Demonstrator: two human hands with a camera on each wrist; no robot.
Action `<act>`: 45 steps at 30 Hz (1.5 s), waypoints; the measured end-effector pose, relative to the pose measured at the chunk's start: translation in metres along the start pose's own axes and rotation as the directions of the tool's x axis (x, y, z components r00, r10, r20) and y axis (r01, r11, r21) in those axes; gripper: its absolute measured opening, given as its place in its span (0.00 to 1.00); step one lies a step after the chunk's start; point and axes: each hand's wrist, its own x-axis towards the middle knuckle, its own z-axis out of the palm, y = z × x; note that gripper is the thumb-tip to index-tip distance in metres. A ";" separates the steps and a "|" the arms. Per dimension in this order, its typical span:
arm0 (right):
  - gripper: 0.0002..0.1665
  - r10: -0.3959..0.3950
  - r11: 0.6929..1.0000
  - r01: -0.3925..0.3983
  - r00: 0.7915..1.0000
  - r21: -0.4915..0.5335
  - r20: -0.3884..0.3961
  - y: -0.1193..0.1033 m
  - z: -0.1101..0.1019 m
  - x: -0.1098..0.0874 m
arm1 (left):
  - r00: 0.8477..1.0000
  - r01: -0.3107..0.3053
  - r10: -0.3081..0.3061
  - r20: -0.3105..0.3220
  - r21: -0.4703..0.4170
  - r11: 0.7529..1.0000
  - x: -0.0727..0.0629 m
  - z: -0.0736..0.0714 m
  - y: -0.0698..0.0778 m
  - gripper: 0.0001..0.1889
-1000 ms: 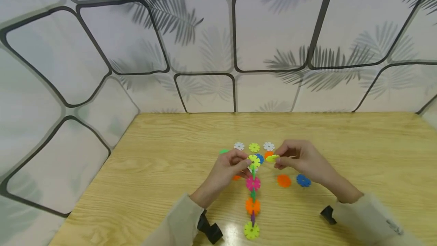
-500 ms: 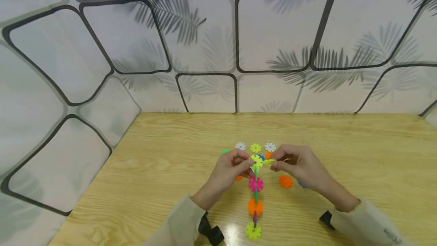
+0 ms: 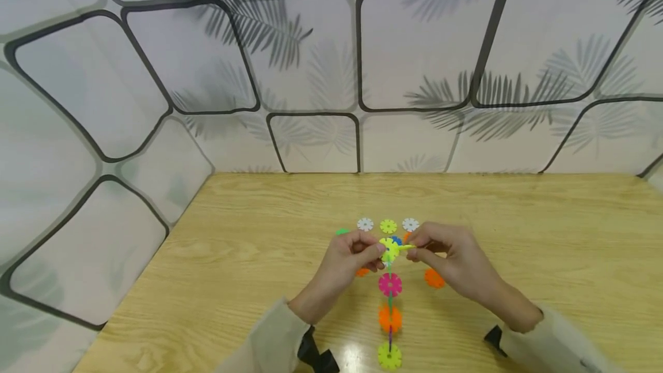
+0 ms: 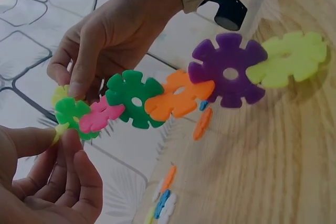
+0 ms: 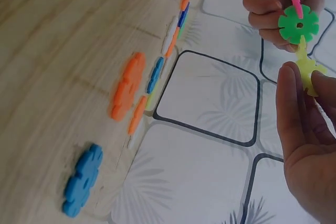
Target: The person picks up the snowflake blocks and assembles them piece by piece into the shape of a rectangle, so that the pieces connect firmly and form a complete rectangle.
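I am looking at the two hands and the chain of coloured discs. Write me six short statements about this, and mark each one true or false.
1. The right hand pinches a yellow disc. True.
2. The left hand holds nothing. False: it pinches the top yellow disc of the chain.
3. In the chain, the pink disc sits between a lighter green disc and a darker green disc. True.
4. In the head view, the lowest disc of the chain is yellow. True.
5. The purple disc joins the pink one directly. False: it sits between an orange disc and the lowest disc.
6. The blue disc at the right wrist view's lower left belongs to the chain. False: it lies apart, on the table.
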 end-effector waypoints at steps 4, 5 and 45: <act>0.18 -0.007 1.000 0.007 1.000 0.002 0.002 0.000 0.004 -0.004 | 1.000 0.015 -0.015 -0.004 -0.018 1.000 -0.003 0.002 -0.004 0.05; 0.18 -0.011 1.000 0.011 1.000 0.000 0.002 0.000 0.005 -0.005 | 1.000 0.014 -0.014 -0.008 -0.016 1.000 -0.004 0.003 -0.004 0.05; 0.12 0.261 0.929 -0.110 0.872 -0.354 0.415 0.028 -0.031 -0.002 | 0.996 -0.003 0.001 -0.093 -0.020 1.000 0.000 -0.001 -0.004 0.11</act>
